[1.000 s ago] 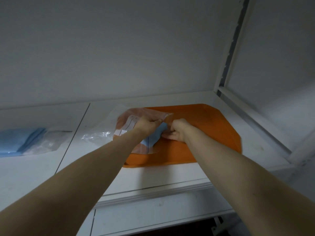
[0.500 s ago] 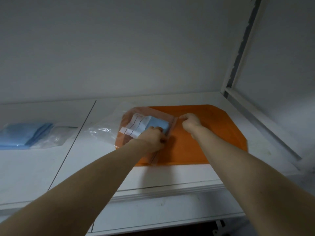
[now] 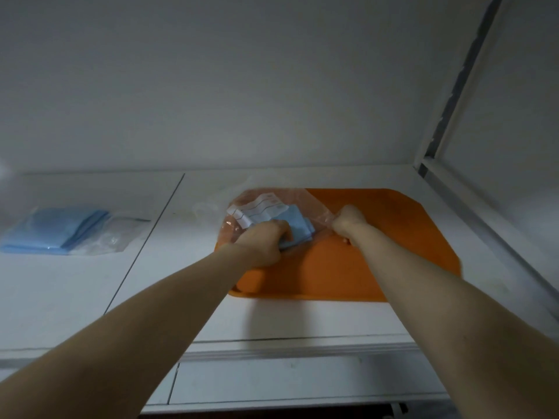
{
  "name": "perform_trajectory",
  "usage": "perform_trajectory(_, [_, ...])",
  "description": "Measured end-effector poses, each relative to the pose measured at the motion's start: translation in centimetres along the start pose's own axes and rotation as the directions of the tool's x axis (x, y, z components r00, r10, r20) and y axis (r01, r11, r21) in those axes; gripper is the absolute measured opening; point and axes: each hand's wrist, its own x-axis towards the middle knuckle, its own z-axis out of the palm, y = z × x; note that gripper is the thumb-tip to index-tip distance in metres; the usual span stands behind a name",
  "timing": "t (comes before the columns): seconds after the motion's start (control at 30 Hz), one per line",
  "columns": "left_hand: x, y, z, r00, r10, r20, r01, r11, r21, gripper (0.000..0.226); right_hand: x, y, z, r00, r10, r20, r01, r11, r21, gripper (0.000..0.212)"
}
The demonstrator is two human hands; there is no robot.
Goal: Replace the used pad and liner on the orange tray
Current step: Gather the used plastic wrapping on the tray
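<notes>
Blue pad (image 3: pixel 295 226) is gripped by left hand (image 3: pixel 260 244), clear bag (image 3: pixel 313 207) pinched by right hand (image 3: pixel 348 220); yanked between them, bag may be torn.

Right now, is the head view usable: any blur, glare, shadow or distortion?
Head view: dim, bluish light; wide-angle stretching toward the edges; soft focus, label on the clear bag unreadable; arm shadow on the counter below the orange tray; slight glare on the spare bag.

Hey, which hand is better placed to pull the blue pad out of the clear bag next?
Left, most likely. The left hand grips the folded blue pad, while the right hand pinches the edge of the clear bag over the orange tray, so it can anchor the bag.
</notes>
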Motion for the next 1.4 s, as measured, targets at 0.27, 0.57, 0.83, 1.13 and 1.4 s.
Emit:
perform_trajectory(0.27, [0.3,1.5,2.1,0.984,0.176,0.001,-0.174,0.974,0.142,0.053,-1.9,0.2,-1.7,0.959,0.081,0.272,-0.22,0.82,0.528,0.002])
perform_trajectory(0.57, [1.0,4.3,3.7,0.982,-0.022,-0.186,0.051,0.987,0.154,0.055,-4.7,0.1,-3.1,0.932,-0.025,0.362,-0.249,0.68,0.689,0.014])
perform_trajectory(0.83, [1.6,3.3,2.0,0.934,0.065,-0.352,-0.021,0.992,0.126,0.033,-5.3,0.6,-4.7,0.965,-0.264,0.006,0.238,0.878,0.415,0.047])
perform_trajectory(1.13, [1.1,2.7,-2.0,0.839,0.119,-0.531,-0.028,0.984,0.177,0.03,-4.7,-1.0,-4.0,0.892,-0.433,-0.127,0.433,0.742,0.512,0.021])
perform_trajectory(1.4, [0.9,3.7,-2.3,0.842,0.071,-0.535,-0.065,0.997,0.029,0.029,-4.9,-2.7,-4.0,0.877,-0.464,-0.124,0.459,0.732,0.504,0.004])
